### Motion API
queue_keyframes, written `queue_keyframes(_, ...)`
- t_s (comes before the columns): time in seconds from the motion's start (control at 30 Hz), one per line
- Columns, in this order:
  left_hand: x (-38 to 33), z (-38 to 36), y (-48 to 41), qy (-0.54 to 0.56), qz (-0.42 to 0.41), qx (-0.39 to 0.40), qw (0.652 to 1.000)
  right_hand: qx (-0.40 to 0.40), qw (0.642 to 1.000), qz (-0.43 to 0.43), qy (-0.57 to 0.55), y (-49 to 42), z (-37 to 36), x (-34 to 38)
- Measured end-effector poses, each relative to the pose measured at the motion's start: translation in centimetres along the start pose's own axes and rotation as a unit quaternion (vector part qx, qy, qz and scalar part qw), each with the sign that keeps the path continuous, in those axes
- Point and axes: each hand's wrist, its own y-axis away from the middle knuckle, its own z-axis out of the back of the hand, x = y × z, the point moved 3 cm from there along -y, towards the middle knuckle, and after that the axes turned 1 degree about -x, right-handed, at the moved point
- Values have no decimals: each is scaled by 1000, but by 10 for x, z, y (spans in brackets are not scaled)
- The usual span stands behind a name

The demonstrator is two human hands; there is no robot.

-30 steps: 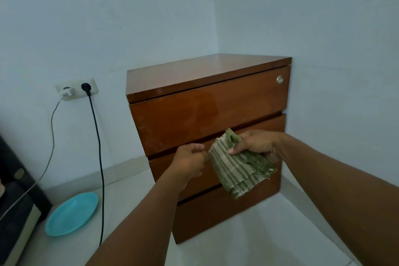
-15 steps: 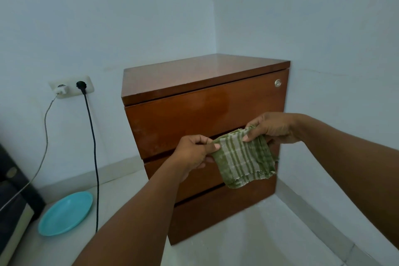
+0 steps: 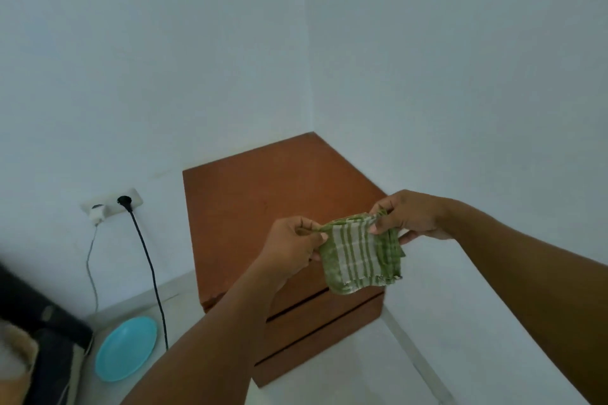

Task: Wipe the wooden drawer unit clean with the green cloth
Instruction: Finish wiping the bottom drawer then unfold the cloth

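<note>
We're holding the green cloth [image 3: 358, 256] up in front of the wooden drawer unit [image 3: 263, 200], which is sitting in the wall corner. Our left hand [image 3: 289, 246] is pinching one top corner and our right hand [image 3: 408, 217] is pinching the other, fingers curled. A blue plate [image 3: 126, 347] is lying on the floor nearby.

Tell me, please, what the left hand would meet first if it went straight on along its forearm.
Probably the top of the wooden drawer unit: the left hand, pinching the green cloth, points across it, though its height above is unclear.
</note>
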Motion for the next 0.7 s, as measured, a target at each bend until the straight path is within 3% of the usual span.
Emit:
queue_keyframes(0.17,-99,8,-1,-22,28,-9,999,-16,1000,-12,-18,27,61,59)
queue_keyframes(0.33,-154,7,-11,-20,61,-18,998,-2,1000,-28,-14,31,102,92)
queue_keyframes(0.7,-82,-21,-123,-1,154,-6,988,4,994,-92,49,-107,102,49)
